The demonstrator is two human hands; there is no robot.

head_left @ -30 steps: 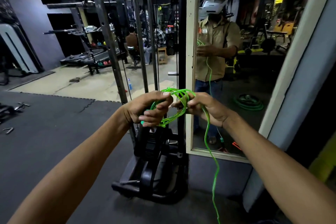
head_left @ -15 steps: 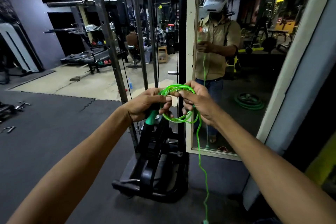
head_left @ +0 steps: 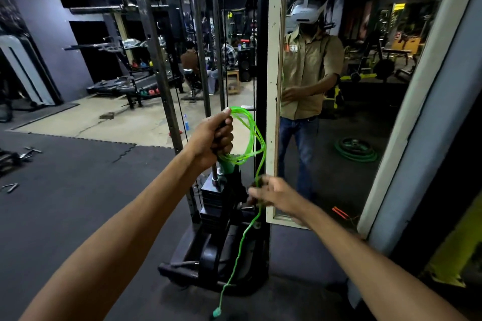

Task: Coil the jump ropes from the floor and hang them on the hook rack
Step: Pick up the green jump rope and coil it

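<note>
A bright green jump rope (head_left: 257,135) hangs in several loops from my left hand (head_left: 214,135), which is closed around the loops and a dark handle with a green end (head_left: 226,167). Lower down, my right hand (head_left: 273,194) pinches the rope's loose tail, blurred by motion. Below that hand the tail (head_left: 241,247) drops to the floor and ends in the second green handle (head_left: 217,312) near the bottom edge. No hook rack is in view.
A cable machine with weight stack (head_left: 221,206) and steel uprights (head_left: 159,65) stands right behind the rope. A framed wall mirror (head_left: 273,86) on the right reflects me. Black rubber mat floor (head_left: 65,203) stretches left, with small metal parts (head_left: 28,151) lying on it.
My right hand has dropped from the loops down along the tail. My left hand stays raised with the coil, which now hangs longer. The tail end now lies on the floor.
</note>
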